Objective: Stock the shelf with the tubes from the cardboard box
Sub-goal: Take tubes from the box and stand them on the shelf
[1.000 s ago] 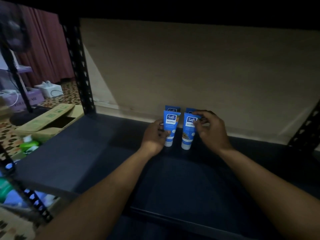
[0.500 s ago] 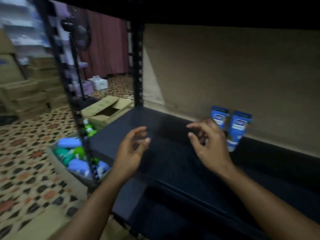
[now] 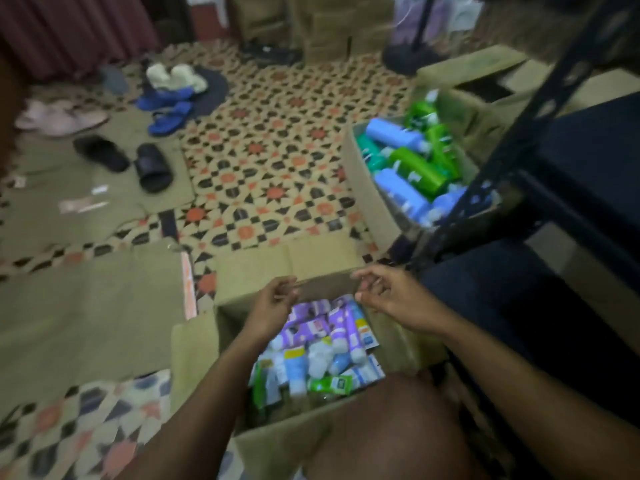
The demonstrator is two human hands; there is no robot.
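Observation:
An open cardboard box (image 3: pixel 287 441) stands on the floor right below me, holding several tubes (image 3: pixel 325 344) in purple, blue, white and green. My left hand (image 3: pixel 273 306) hovers over the box's far left part, fingers loosely curled, holding nothing. My right hand (image 3: pixel 391 292) hovers over the far right rim, fingers apart and empty. The dark shelf (image 3: pixel 588 150) with its black perforated post (image 3: pixel 512 140) is at the right; the tubes standing on it are out of view.
A second cardboard box (image 3: pixel 363 188) with green and blue bottles sits by the shelf post. Another open box (image 3: pixel 478 71) lies behind it. Flattened cardboard (image 3: pixel 90 306) covers the patterned floor at left. Sandals and slippers (image 3: pixel 152 168) lie further back.
Both hands let go of the two blue tubes on the shelf and pulled back. My view swung left and down from the shelf to the box, over which both hands now hover.

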